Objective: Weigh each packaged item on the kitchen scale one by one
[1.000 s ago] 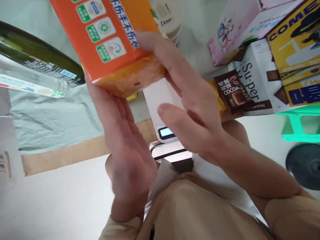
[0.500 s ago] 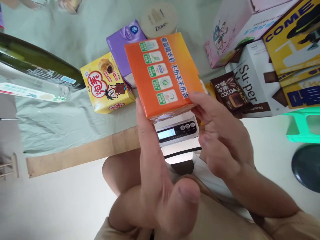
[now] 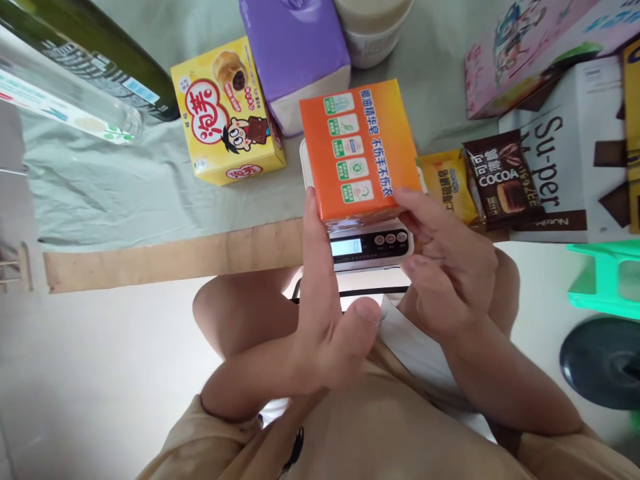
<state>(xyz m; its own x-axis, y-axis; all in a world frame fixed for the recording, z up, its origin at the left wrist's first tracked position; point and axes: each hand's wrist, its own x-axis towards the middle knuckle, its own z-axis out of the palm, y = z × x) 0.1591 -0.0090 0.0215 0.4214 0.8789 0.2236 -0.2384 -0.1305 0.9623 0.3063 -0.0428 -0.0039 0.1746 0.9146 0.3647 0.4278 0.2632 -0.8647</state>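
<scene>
An orange soap pack (image 3: 357, 150) with Chinese lettering is held between my two hands over a white kitchen scale (image 3: 370, 245). My left hand (image 3: 325, 313) has its fingers straight along the pack's left side, its thumb raised away from it. On the right, my right hand (image 3: 450, 267) grips the near corner, thumb and fingers bent. The scale's display is lit, but its digits are too small to read. Most of the scale's top is hidden under the pack, and I cannot tell whether the pack touches it.
Left of the scale stand a yellow snack box (image 3: 227, 110), a purple tissue pack (image 3: 300, 50) and a green bottle (image 3: 105, 57). A cream tub (image 3: 373, 30) is behind. To the right lie a cocoa snack packet (image 3: 503, 177), a yellow packet (image 3: 453, 190) and a pink box (image 3: 520, 50).
The view has shifted, showing more of the scale and yellow packet. Both hands have brought the soap pack lower, closer to the scale, and it now lies flatter.
</scene>
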